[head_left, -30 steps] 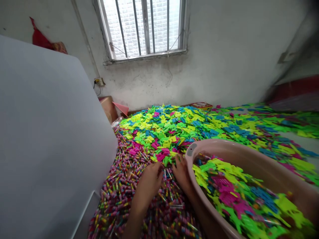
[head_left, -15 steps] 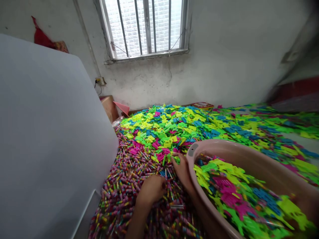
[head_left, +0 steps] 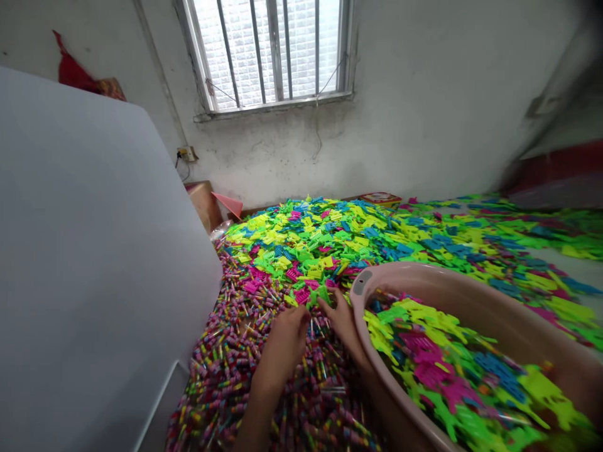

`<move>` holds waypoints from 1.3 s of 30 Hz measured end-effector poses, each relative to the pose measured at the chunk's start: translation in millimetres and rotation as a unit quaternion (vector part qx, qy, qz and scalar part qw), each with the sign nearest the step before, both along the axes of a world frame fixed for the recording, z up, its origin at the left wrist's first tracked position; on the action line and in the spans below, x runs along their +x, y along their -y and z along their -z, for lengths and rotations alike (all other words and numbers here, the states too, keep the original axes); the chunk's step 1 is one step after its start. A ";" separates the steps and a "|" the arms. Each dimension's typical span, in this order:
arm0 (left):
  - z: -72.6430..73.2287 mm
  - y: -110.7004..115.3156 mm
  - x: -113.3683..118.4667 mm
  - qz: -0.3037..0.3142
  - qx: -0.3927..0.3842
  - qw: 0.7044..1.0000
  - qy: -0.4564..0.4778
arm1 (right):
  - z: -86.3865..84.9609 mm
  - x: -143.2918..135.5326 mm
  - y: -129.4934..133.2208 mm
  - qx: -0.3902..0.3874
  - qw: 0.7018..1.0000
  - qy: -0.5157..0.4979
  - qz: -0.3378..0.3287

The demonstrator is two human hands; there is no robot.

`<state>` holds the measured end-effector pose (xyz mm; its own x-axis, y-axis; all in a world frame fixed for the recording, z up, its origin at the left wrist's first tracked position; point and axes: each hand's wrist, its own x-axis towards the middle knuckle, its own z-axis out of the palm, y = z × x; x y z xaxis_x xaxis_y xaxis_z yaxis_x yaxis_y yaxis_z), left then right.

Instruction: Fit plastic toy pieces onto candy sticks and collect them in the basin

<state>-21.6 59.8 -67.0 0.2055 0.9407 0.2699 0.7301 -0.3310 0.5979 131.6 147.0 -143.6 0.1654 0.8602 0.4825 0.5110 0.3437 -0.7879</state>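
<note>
My left hand is over a heap of small purple-pink striped tubes. Its fingers are pressed together, and whatever is in them is hidden. Beside it, next to the tub's rim, my right hand has thumb and fingers around a bright green flat plastic piece. Both hands' fingertips come close together at the border between the tubes and a pile of yellow, green, blue and magenta plastic pieces. A pink oval tub, right of my right forearm, holds many similar pieces with some tubes among them.
A large pale panel stands upright along the left. Behind the pile is a wall with a barred window. A cardboard box and a pink triangular piece sit at the back left. More loose pieces spread to the right.
My left hand has moved forward and up, toward my right hand. The green piece at my right hand's fingers now shows more fully. The view has shifted slightly.
</note>
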 end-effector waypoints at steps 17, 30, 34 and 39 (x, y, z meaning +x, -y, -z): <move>-11.2 -2.6 -10.8 -0.125 0.086 0.972 0.179 | -46.0 -38.6 42.6 -0.206 0.888 -0.342 -0.229; -33.4 13.9 -13.5 -0.159 0.169 0.953 0.196 | -97.2 -38.7 76.7 -0.198 0.839 -0.392 -0.321; -39.7 16.8 -12.7 -0.123 0.143 0.967 0.170 | -102.2 -33.6 78.8 -0.182 0.844 -0.391 -0.320; -44.9 22.0 -11.1 -0.108 0.101 0.963 0.225 | -104.8 -30.4 78.8 -0.165 0.864 -0.369 -0.299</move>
<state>-32.7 37.8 -22.1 -0.1694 0.8677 0.4673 0.4764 -0.3430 0.8096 101.2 68.2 -38.8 -0.1984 0.9689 0.1477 -0.3648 0.0668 -0.9287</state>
